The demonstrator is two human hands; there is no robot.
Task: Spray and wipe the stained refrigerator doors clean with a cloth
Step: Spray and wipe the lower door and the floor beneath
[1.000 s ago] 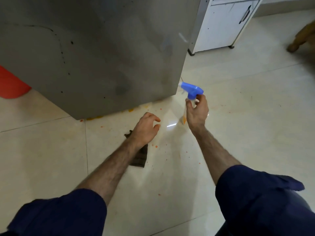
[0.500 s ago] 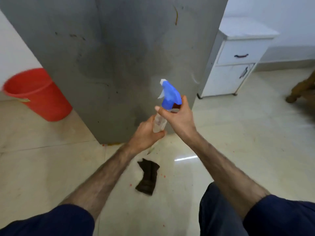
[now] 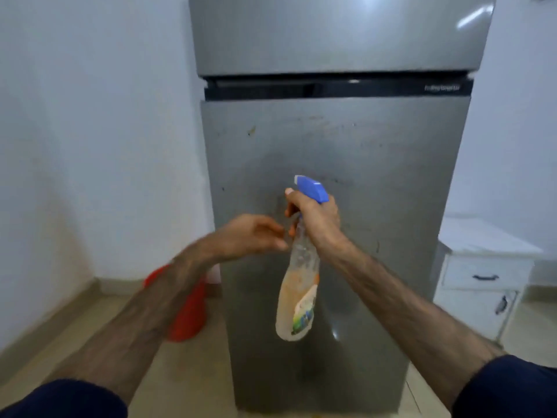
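A big grey refrigerator (image 3: pixel 331 146) stands in front of the person, between two white walls. It has a top door (image 3: pixel 337 34) and a bottom door (image 3: pixel 376 182) with a dark strip between them. The bottom door has small dark spots and smudgy marks on it, mostly near its top and middle.

To the right of the refrigerator is a white cabinet (image 3: pixel 482 276) with a dark handle on its drawer. To the left, on the floor near the wall, is a red bucket (image 3: pixel 190 312), partly hidden behind the left arm.

The spray bottle (image 3: pixel 298 285) is held up in front of the bottom door. It is clear, with a blue top that points toward the door and a bright label low down. It hangs a bit tilted.

The right hand (image 3: pixel 316 218) grips the neck of the bottle, with its fingers curled around it just under the blue top. The left hand (image 3: pixel 253 236) is just beside the bottle, with its fingertips at the neck. It is blurry, so I cannot tell if it is pinching the bottle or only touching it.
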